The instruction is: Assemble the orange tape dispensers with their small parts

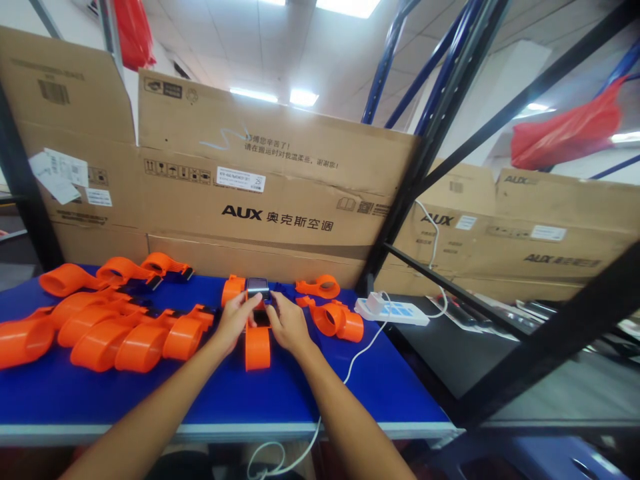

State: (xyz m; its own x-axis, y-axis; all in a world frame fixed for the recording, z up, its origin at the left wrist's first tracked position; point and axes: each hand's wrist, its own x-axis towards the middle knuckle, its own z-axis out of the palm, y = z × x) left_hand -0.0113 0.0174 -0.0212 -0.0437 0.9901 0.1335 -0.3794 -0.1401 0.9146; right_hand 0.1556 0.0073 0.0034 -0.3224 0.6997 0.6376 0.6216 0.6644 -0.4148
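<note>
In the middle of the blue table, my left hand (235,320) and my right hand (290,323) are closed on the two sides of an orange tape dispenser (257,350). Its ring points toward me, and my fingers partly hide its upper end. Just beyond my fingertips is a small dark block with a silvery edge (258,287); whether I touch it I cannot tell. Another orange dispenser (233,289) stands right behind my left hand. Several more orange dispensers with dark ends (143,347) lie in rows to the left.
More orange dispensers (327,319) lie right of my hands. A white power strip (393,311) with a plug sits at the table's right edge, its white cable (357,357) running down the front. Cardboard (280,200) walls the back, and a black rack post (400,213) rises at right.
</note>
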